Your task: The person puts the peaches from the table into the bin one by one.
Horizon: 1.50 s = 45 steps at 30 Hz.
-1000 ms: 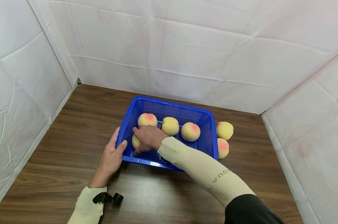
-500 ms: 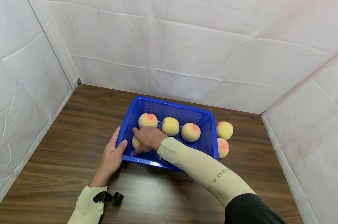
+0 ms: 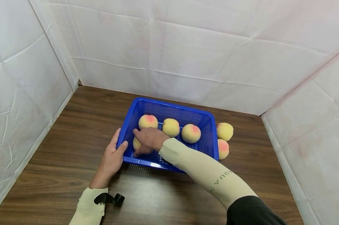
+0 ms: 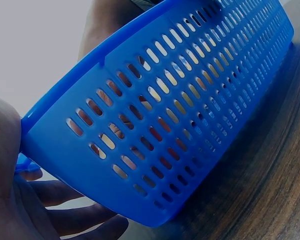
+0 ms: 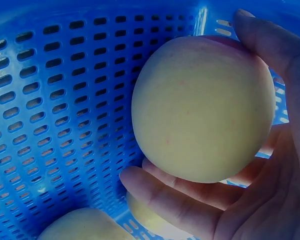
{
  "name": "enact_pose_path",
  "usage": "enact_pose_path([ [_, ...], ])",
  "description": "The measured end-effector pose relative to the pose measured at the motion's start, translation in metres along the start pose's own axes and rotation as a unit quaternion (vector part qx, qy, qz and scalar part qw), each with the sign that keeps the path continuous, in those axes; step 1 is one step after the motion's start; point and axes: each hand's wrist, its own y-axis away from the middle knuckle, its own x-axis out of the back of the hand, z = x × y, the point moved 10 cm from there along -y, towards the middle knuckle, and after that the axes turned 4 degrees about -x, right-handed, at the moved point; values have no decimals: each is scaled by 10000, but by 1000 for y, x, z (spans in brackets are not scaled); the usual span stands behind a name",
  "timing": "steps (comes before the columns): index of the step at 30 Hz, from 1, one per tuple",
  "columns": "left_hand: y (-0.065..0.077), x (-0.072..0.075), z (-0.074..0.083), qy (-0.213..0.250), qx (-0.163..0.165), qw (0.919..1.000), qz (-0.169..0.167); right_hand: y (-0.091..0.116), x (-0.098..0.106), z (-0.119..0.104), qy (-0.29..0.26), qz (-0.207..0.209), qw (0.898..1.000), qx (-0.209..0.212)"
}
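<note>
Well, the right hand is down in the near left corner of the blue basket, thumb and fingers curled round a peach; the left hand grips the basket's left edge, thumb over the rim, fingers along the outside; three more peaches sit in a row behind; two loose peaches rest on the wooden table, just beside the right wall.

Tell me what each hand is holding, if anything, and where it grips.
The left hand grips the blue basket by its left rim, near the front corner. The right hand holds a peach round its sides, between thumb and fingers.
</note>
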Motion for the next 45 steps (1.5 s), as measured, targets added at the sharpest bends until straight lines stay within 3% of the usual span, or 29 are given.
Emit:
enact_pose_path([
  [29,2,0,2,-51,-2,10000,-26,22,25,-2,244,403,9989,22],
  [45,1,-1,0,-106,123,9998,-92,31,38,0,100,482,9988,31],
])
